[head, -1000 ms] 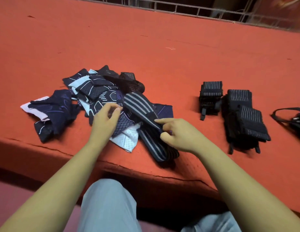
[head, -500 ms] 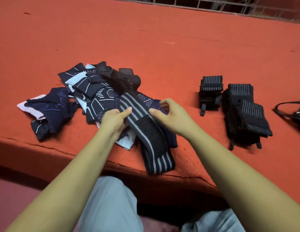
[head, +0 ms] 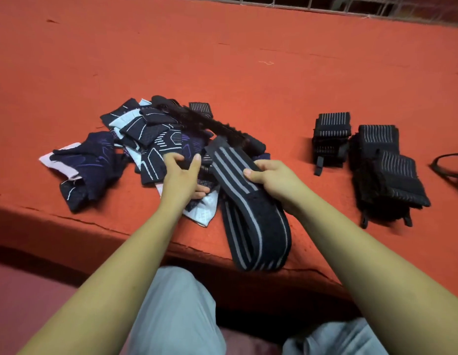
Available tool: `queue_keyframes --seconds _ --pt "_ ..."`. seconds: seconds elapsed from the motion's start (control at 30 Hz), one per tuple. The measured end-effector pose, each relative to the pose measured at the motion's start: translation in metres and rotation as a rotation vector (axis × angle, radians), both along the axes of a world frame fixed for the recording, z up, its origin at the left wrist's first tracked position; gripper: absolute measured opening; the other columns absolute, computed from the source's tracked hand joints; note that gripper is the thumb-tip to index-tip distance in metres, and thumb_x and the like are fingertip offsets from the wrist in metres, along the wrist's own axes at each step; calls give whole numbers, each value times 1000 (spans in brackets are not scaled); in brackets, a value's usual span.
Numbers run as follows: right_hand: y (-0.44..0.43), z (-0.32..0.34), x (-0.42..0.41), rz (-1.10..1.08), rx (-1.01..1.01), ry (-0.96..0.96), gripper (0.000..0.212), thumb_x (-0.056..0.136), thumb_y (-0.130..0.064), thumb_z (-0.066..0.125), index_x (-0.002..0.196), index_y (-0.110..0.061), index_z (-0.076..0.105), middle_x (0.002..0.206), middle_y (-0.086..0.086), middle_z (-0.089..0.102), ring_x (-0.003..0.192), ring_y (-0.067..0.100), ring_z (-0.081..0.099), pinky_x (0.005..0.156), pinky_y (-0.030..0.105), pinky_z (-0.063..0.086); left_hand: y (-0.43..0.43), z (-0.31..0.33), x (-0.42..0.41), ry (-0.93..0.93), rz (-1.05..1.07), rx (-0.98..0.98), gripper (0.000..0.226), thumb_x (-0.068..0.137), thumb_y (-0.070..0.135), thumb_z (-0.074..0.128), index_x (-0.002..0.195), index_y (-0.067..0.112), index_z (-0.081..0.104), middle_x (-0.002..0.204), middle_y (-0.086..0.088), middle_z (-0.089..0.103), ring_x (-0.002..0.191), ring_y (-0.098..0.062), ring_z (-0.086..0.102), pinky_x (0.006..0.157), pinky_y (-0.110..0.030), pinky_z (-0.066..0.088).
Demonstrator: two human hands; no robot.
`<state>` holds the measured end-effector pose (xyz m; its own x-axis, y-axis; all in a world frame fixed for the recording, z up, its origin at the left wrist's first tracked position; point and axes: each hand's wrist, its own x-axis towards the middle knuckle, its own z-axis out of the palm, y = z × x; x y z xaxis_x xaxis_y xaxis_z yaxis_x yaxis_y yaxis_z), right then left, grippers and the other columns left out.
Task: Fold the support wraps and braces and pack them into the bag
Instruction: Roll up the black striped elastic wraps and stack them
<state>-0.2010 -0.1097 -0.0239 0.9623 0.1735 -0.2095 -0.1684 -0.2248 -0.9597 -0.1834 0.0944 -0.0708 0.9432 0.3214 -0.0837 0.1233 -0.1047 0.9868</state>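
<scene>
Since there's only the head view, everything comes from that. The wrap [head: 251, 208] lies at the near edge of the red ledge [head: 222, 60], between the loose pile [head: 151, 144] and the folded stack [head: 386, 172], with its doubled end hanging over the front lip.

The step looks like folding this one flat. I'd line the grey stripes up edge to edge, keep the strip taut between both hands so it doesn't twist, and pull that overhanging loop back onto the ledge before pressing the crease (a floppy end usually springs open again). The fuzzy tail running back into the pile could snag other pieces, so free it first.

The right hand [head: 271, 180] grips the wrap, thumb [head: 249, 172] flat on the striped face and the other fingers curled under its right edge. The left hand [head: 183, 175] has fingers [head: 172, 158] and thumb nearly closed, pinching a dark piece in the pile right against the wrap's left edge; I can't tell if that bit belongs to the wrap.

A dark strap [head: 448, 167] at the far right is probably the bag, mostly out of frame.
</scene>
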Motion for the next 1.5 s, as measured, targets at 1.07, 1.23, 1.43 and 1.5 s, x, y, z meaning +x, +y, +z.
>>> queue_keyframes --seconds 1.07,1.23,1.43,1.5 --pt "-9 -28 -23 -151 -616 -200 34 83 -25 75 78 -16 43 75 -4 50 73 19 48 59 33 30 -29 15 26 -375 -582 739 47 96 25 65 142 23 54 150 -1 46 143 -16 36 120 -41 26" --pt "-15 -36 -24 -82 -544 -316 29 82 -8 75 94 -17 49 69 -6 45 64 12 44 57 23 31 -61 40 55 -202 -887 548 65 95 43 64 153 32 35 160 1 33 150 -7 20 123 -28 15" --pt "-33 -24 -14 10 -489 -393 33 82 -6 74 107 -20 57 81 -2 52 72 7 50 71 25 41 -75 50 81 -282 -890 780 23 94 33 67 92 11 60 83 1 62 77 -13 52 73 -24 38" --pt "-34 -24 -9 -121 -450 -364 33 82 -9 76 103 -20 53 81 -2 55 72 7 51 69 25 41 -67 49 86 -346 -713 624 22 95 28 67 82 16 54 71 7 52 67 -8 45 64 -25 35"
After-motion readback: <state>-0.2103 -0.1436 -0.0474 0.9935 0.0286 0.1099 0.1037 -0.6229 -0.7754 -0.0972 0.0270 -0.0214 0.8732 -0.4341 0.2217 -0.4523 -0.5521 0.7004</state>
